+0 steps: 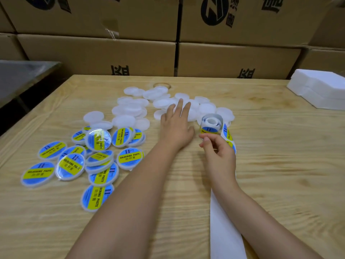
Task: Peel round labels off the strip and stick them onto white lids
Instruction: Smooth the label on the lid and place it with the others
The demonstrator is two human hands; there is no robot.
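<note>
Head view: at a wooden table [280,174], a person's left hand [175,128] stretches toward the far side with fingers straight and spread. The fingertips are over a loose heap of plain white lids [128,111], but it is not clear whether they press on one. Just to its right, the right hand [218,156] pinches the strip [211,122] of round blue-and-yellow labels [208,130] between curled fingers and thumb, holding its coiled end upright just above the tabletop at the near right edge of the heap. The bare white backing of the strip [224,230] runs under the right forearm to the near edge of the picture.

On the near left of the table, well apart from the strip, finished lids [74,163] lie scattered and overlapping, each carrying a label that reads "SOLDERING PASTE". No lid sits in any container; all rest directly on the wood.

Closed cardboard boxes [97,53] with dark printed marks are stacked behind the far edge, and their contents cannot be seen. White foam blocks [321,88] are piled at the far right corner of the table. A grey metal surface [22,75] stands beside the table on the far left.
</note>
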